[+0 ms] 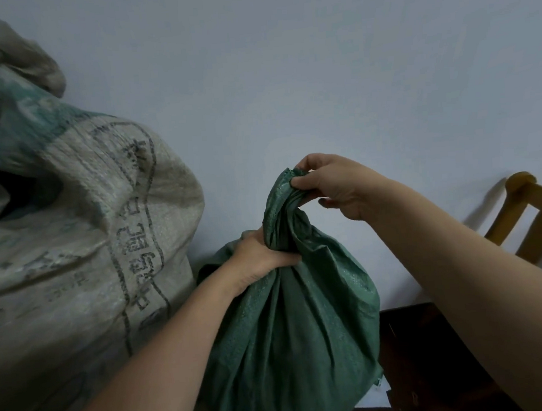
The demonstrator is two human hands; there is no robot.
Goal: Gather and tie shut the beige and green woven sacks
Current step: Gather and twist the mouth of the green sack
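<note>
Green sack (291,326) on dark floor (434,354) w/ pale wall (286,76).

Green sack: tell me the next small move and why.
Probably wind the gathered top round into a knot. The right hand pinches the tip of the green sack, pulled up into a twisted neck, while the left hand clamps the neck's base. No knot or cord shows yet.

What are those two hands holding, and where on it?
Both grip the green sack at its gathered neck: the left hand squeezes the base of the neck, and the right hand pinches the twisted top end.
</note>
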